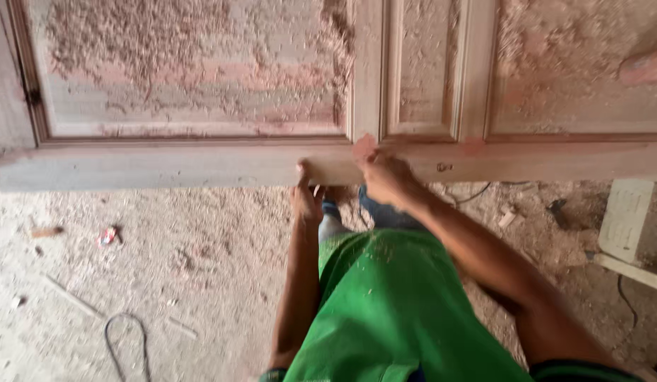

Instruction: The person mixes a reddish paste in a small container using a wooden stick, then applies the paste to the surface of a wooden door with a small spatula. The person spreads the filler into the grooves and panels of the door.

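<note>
Along the near edge, both hands grip the flat door, long axis left-right.

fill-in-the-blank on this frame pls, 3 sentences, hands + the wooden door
1. Both hands grip the near edge of the panelled wooden ____, the left hand beside the right hand.
2. The door's recessed panels are strewn with ____.
3. A loop of thin ____ lies on the dusty floor at lower left.

Missing words: door; sawdust; wire

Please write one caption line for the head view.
Both hands, left and right, grip the edge of a sawdust-covered panelled wooden door.
</note>
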